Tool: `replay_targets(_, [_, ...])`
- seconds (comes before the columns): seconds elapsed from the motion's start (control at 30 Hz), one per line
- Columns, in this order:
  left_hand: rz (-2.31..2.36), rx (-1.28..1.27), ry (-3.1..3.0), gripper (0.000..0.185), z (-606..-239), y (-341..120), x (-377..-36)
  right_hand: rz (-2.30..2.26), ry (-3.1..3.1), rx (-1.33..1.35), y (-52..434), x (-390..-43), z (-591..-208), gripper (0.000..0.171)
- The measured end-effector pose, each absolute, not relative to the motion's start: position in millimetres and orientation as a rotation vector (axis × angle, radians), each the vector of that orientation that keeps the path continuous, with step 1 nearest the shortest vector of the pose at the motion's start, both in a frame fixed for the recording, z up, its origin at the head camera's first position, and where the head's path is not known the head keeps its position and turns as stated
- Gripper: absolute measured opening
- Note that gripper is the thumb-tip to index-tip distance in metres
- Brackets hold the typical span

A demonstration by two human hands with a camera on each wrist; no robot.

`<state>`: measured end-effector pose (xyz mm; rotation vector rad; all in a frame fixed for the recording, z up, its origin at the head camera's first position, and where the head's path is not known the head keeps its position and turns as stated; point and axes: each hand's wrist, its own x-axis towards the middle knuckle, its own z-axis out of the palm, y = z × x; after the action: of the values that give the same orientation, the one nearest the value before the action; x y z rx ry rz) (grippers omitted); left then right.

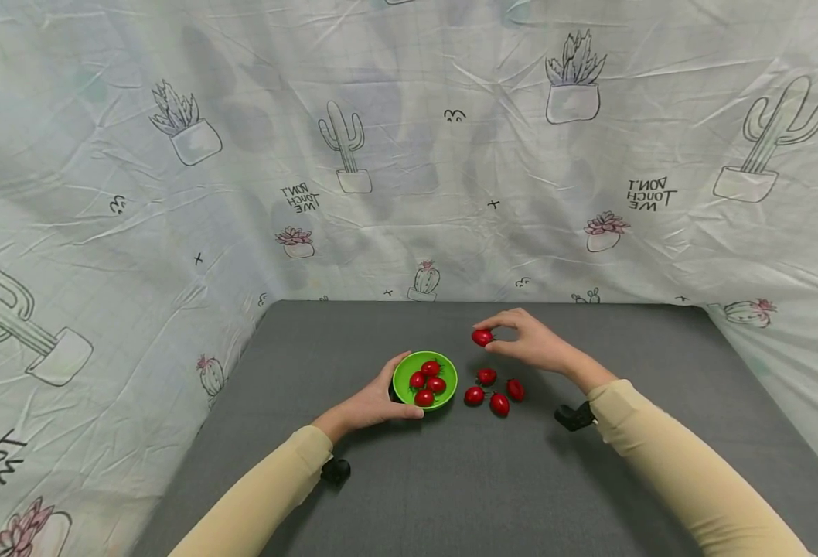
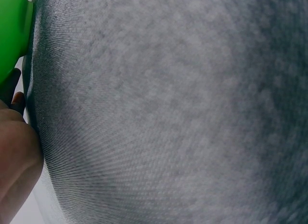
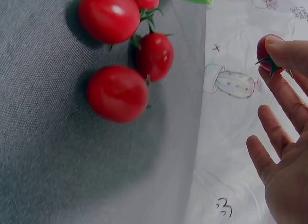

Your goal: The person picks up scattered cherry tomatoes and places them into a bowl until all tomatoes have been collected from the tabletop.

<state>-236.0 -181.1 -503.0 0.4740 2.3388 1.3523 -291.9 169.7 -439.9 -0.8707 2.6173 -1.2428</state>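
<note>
My left hand (image 1: pixel 374 403) holds a light green bowl (image 1: pixel 407 370) from its left side, thumb along the near rim and fingers round the far side. Inside the bowl lie several red cherry tomatoes (image 1: pixel 436 385). Between thumb and fingertips, my right hand (image 1: pixel 534 342) pinches another cherry tomato (image 1: pixel 482 337), raised above the table to the bowl's right. In the right wrist view that tomato (image 3: pixel 263 51) shows its green stem end towards the palm, the other fingers spread. Several loose cherry tomatoes (image 1: pixel 499 404) rest on the table below the right hand.
A dark grey cloth covers the table (image 1: pixel 409 495). Behind and beside it hangs a pale curtain (image 1: pixel 409 155) printed with potted cacti. Black wrist cameras, one under the left cuff (image 1: pixel 335 469) and one by the right (image 1: pixel 574 417), sit low over the table.
</note>
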Motion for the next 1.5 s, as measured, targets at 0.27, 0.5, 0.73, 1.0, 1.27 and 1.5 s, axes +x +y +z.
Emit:
replay_targets(0.27, [1.338,0.444,2.342,0.108,-503,-183,-241,-1.231,2.592,-0.89,155,-292,-436,0.035])
replay_targets(0.5, [1.362,0.466,2.32,0.108,-505,-185,-246,-1.226,2.552,-0.885,144,-294,-435,0.036])
replay_targets(0.73, [1.366,0.503,2.307,0.112,-506,-187,-250,-1.239,2.507,-0.922,133,-296,-437,0.037])
replay_targets(1.0, [1.364,0.5,2.305,0.112,-508,-188,-256,-1.209,2.472,-0.937,121,-296,-437,0.035])
replay_targets(1.27, [1.385,0.518,2.266,0.111,-507,-190,-260,-1.135,2.456,-0.937,111,-295,-439,0.033])
replay_targets(1.5, [1.377,0.492,2.258,0.11,-506,-191,-261,-1.095,2.436,-0.999,106,-296,-442,0.032])
